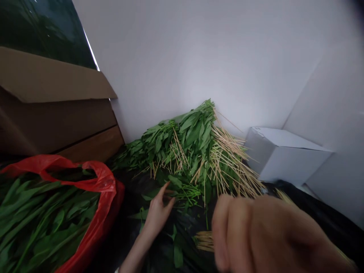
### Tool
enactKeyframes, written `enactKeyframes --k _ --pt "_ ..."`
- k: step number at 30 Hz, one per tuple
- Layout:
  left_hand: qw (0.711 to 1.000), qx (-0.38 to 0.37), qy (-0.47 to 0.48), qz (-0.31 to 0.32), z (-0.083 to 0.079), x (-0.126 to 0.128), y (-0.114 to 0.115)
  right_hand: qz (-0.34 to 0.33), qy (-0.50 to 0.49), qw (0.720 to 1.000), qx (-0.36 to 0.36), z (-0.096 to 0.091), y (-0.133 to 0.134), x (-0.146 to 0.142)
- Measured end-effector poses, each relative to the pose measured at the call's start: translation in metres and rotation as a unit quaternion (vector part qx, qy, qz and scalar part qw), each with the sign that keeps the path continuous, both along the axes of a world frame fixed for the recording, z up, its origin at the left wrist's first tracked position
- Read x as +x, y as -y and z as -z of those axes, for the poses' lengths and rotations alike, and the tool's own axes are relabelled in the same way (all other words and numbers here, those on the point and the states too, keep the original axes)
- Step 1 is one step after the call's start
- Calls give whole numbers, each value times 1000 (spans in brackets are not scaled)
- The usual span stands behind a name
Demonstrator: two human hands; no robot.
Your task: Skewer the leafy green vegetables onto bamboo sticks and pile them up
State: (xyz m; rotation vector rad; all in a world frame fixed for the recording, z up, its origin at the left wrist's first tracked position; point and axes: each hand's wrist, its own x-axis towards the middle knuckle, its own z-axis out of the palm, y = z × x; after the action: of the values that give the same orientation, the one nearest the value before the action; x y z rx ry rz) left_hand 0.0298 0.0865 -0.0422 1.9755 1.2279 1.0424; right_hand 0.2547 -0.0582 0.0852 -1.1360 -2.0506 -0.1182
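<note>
My left hand reaches over loose green leafy stems, its thumb and fingers apart at their edge. Whether its fingertips touch a leaf I cannot tell. Close to the camera, my right hand is large and blurred, its fingers curled in; anything inside them is hidden. Thin wooden sticks poke out to the left from behind it, and I cannot tell if it holds them. Beyond both hands, a heap of leafy greens on wooden skewers leans by the wall.
A red plastic bag full of long leaves stands at the left, before an open cardboard box. A white box sits at the right by the wall. Black sheeting covers the work surface.
</note>
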Motion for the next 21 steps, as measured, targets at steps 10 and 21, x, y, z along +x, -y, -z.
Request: enactKeyframes --k 10,21 --pt "996 37 -46 60 0 5 4 111 -44 954 -275 70 3 22" --pt "971 99 -195 97 13 8 6 214 219 910 -280 135 9 9"
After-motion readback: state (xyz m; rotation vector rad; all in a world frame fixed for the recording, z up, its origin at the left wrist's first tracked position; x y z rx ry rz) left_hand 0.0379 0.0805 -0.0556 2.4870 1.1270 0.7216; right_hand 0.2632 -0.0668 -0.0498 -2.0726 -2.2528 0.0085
